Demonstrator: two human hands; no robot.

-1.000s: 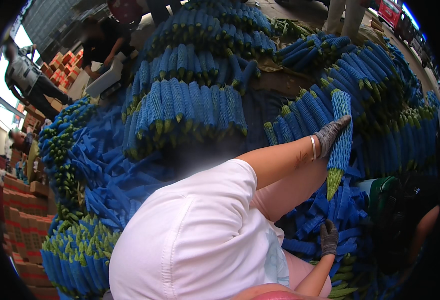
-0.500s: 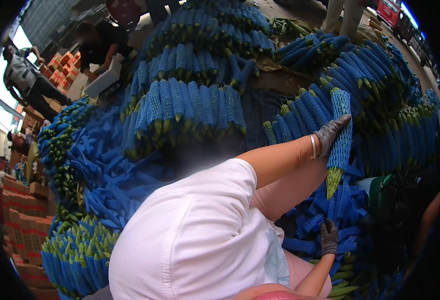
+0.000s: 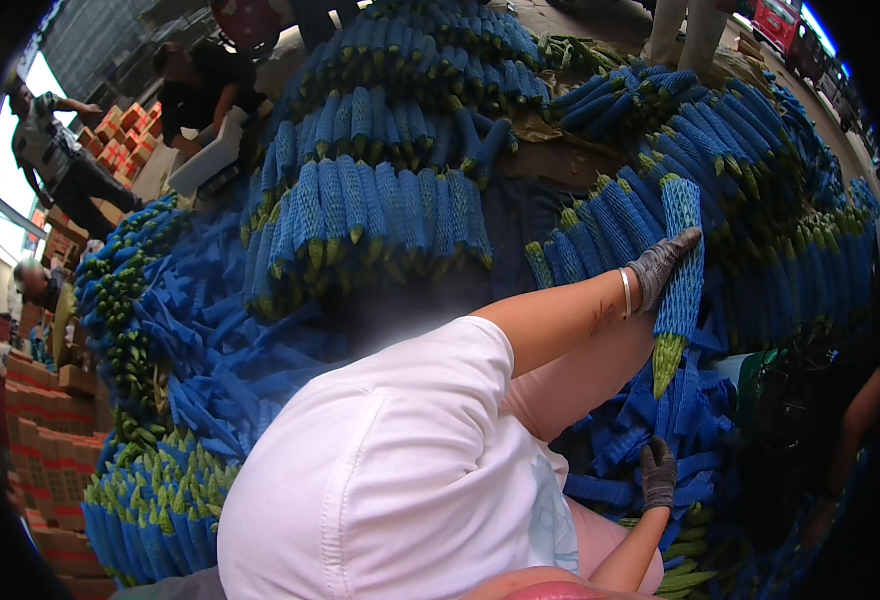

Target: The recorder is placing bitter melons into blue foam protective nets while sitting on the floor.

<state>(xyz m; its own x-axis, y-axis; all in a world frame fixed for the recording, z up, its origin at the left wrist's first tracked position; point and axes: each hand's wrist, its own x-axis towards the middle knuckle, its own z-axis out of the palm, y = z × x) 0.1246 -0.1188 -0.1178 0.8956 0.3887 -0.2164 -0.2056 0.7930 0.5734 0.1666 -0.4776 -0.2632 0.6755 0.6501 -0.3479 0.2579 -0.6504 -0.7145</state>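
My left hand [image 3: 661,268], in a grey glove, is closed round a bitter melon [image 3: 669,362] in a blue foam net sleeve. The melon stands nearly upright in the picture, its bare green tip pointing down toward me. Below it, my right hand [image 3: 658,474], gloved too, hovers by a heap of loose blue net sleeves [image 3: 610,422]. Its fingers are a little apart, and nothing shows in them. Bare green melons [image 3: 688,550] lie near my right forearm. Just beyond my left hand, sleeved bitter melons [image 3: 615,220] lie in a row.
Stacked rows of sleeved melons [image 3: 390,205] fill the middle and far side. More loose blue sleeves [image 3: 210,340] and standing melons [image 3: 160,510] are on the left, near stacked cartons [image 3: 50,440]. A co-worker's arm [image 3: 855,430] is close on the right; other people are at the far left.
My hands and the melon have hardly moved. At the far left a standing person's arm has shifted, and the co-worker's arm at the right has moved slightly lower.
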